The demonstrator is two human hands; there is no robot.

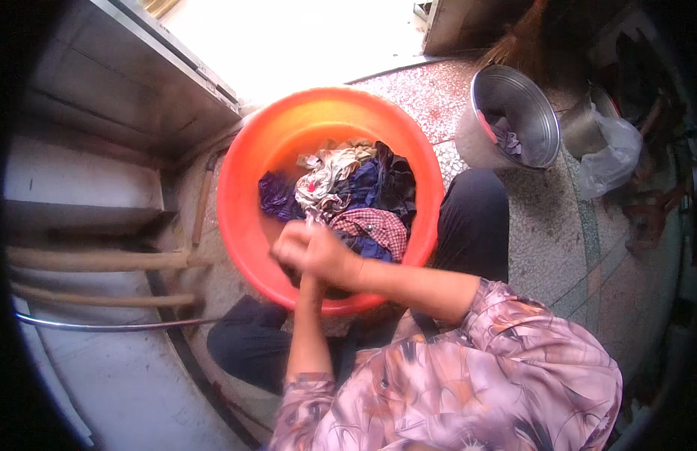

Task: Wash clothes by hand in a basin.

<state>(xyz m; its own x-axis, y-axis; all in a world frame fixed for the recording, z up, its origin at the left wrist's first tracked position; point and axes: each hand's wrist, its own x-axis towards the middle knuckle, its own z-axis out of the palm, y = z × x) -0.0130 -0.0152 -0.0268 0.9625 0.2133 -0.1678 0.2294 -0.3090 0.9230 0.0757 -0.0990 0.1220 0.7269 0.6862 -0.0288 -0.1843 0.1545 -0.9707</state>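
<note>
A large orange-red plastic basin (231, 225) stands on the floor before me, between my knees. Over its near side my right hand (337, 260) and my left hand (292, 243) are pressed together, the right crossing above the left wrist. Both look clenched on a twisted, pale patterned cloth (326, 183), which runs from the fingers down into the heap. Part of my left hand is hidden, and motion blurs the fingers. Around that cloth lie a red-and-white checked cloth (376, 225), a purple-blue cloth (276, 194) and a black cloth (398, 180).
A metal pot (466, 132) with some cloth inside stands right of the basin. Beyond it are a smaller metal container (582, 132), a white plastic bag (613, 158) and a straw broom (512, 45). Wooden poles (100, 260) and a curved metal rod (117, 326) are at left.
</note>
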